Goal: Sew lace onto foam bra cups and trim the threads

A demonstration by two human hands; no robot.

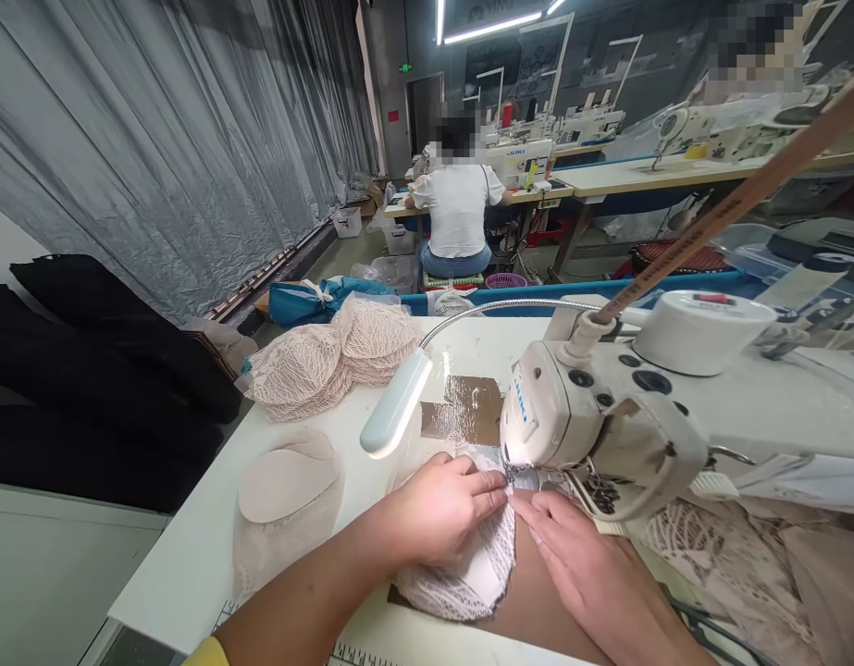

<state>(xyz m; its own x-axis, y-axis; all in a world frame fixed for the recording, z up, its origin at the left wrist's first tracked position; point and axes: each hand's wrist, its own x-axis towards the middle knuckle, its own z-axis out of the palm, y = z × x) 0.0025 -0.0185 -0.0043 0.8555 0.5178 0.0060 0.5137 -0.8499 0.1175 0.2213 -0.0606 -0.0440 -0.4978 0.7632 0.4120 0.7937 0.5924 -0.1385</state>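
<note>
My left hand [444, 507] lies with curled fingers pressing a white lace cup piece [468, 578] flat on the table, fingertips close to the needle area of a white sewing machine [607, 416]. Beside it, my right hand [579, 555] rests flat on the same piece, fingers stretched toward the presser foot [524, 478]. The lace passes under both hands, and its far end is hidden by the machine head.
A gooseneck lamp [395, 407] hangs over the table. Stacked pink lace cups [329, 361] sit at the back left, and a pale padded cup [284, 486] near the left edge. More lace [711, 555] lies to the right. A person in white [458, 217] sits at another machine.
</note>
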